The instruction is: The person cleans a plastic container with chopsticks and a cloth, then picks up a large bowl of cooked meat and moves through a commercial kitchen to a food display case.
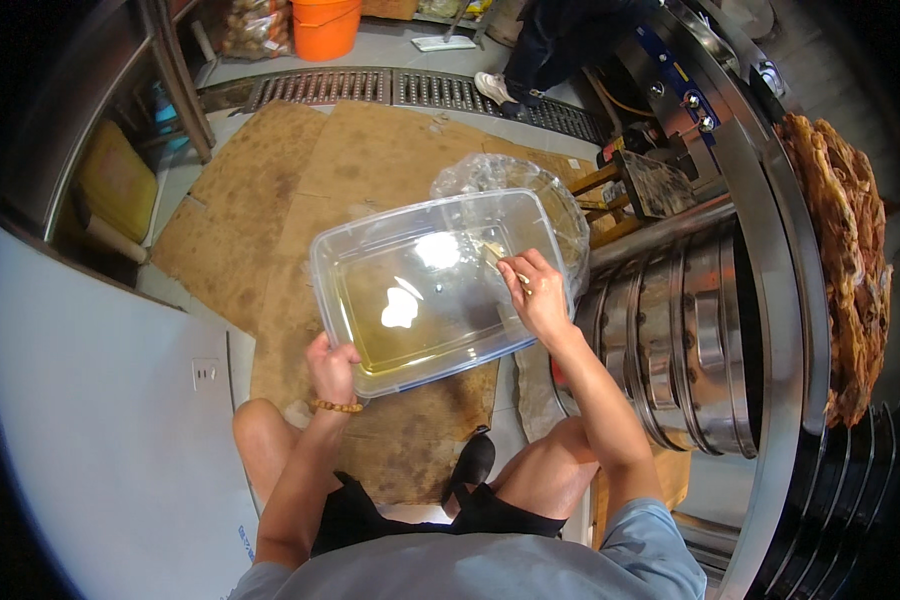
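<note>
My left hand [332,369] grips the near left corner of a clear plastic tub [456,362], thumb over the rim. The tub is held slightly tilted, and a shallow yellowish liquid [375,349], like oil, pools toward its left side. Inside the tub's right end, my right hand [538,292] pinches a small light-coloured tool [493,253] that looks like a brush. Its tip is close to the tub's far right inner area; whether it touches the plastic I cannot tell. Behind the tub's right end sits a clear plastic bag or wrap [562,199].
Stained cardboard [225,202] covers the floor. Stacked metal steamer tiers [667,337] stand at my right, below a steel counter edge [784,300]. A white cabinet [112,405] is at my left. Ahead are a drain grate [322,86], an orange bucket [324,30] and another person's legs [540,52].
</note>
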`<state>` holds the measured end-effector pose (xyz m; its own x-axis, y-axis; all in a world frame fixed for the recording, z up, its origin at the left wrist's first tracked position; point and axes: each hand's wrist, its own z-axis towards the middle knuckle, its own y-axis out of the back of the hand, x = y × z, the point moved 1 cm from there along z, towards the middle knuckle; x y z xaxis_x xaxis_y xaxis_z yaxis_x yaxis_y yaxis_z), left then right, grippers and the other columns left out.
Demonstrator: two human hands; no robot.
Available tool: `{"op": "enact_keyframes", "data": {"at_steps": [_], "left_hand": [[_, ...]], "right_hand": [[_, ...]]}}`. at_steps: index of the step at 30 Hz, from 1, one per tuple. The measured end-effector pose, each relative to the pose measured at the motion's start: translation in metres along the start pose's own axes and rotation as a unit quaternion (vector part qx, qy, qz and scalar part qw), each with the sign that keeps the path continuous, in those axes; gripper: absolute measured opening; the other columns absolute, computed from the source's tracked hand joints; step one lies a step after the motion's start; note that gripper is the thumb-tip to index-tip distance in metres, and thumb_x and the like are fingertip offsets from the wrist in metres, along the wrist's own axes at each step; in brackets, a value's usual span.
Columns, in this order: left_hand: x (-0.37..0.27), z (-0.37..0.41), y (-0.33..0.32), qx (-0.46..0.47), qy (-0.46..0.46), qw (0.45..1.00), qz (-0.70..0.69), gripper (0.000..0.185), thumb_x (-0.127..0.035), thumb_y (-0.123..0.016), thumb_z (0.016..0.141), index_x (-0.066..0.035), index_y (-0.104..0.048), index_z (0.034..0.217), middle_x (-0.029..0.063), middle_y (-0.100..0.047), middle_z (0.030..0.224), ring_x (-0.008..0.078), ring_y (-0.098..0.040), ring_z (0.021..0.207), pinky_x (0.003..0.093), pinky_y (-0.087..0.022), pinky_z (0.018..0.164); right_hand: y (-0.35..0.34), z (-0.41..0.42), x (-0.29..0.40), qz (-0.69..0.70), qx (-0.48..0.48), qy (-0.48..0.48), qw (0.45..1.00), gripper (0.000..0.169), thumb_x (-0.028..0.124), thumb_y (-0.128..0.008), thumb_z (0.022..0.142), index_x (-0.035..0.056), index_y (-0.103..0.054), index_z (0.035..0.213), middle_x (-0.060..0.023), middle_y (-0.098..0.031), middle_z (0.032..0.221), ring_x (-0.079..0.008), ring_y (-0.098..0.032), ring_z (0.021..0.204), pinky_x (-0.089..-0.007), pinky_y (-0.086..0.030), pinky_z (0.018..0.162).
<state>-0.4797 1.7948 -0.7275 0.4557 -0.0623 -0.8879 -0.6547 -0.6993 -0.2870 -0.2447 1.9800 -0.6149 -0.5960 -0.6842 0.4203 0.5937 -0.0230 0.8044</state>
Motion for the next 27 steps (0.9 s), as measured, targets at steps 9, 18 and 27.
{"op": "enact_keyframes", "data": {"at_steps": [9, 18, 27], "left_hand": [[-0.011, -0.006, -0.006, -0.009, 0.0, 1.0, 0.008, 0.017, 0.006, -0.048, 0.06, 0.001, -0.058, 0.074, 0.0006, -0.057, 0.07, 0.0099, -0.049, 0.061, 0.0237, -0.039, 0.056], [0.007, 0.003, 0.003, 0.003, 0.004, 1.0, -0.006, 0.016, 0.006, -0.051, 0.061, 0.001, -0.059, 0.074, 0.0029, -0.06, 0.071, 0.0107, -0.051, 0.063, 0.0244, -0.04, 0.057], [-0.001, -0.001, -0.002, 0.005, -0.005, 1.0, -0.027, 0.015, 0.006, -0.05, 0.061, 0.002, -0.059, 0.073, 0.0023, -0.059, 0.068, 0.0106, -0.05, 0.06, 0.0244, -0.039, 0.056]], "right_hand": [[0.026, 0.0, 0.006, -0.028, -0.086, 0.037, 0.995, 0.002, 0.001, -0.065, 0.084, 0.003, -0.067, 0.084, -0.0116, -0.062, 0.078, -0.0265, -0.063, 0.063, -0.0336, -0.051, 0.056], [0.068, 0.024, -0.046, -0.015, -0.191, -0.142, 0.971, 0.017, 0.012, -0.06, 0.092, -0.0038, -0.068, 0.092, -0.0126, -0.063, 0.079, -0.0184, -0.062, 0.069, -0.0307, -0.05, 0.064], [0.022, 0.023, -0.024, 0.018, -0.04, -0.023, 0.999, 0.016, 0.014, -0.063, 0.09, 0.0, -0.068, 0.084, -0.0127, -0.062, 0.076, -0.0249, -0.06, 0.064, -0.034, -0.048, 0.06]]}}
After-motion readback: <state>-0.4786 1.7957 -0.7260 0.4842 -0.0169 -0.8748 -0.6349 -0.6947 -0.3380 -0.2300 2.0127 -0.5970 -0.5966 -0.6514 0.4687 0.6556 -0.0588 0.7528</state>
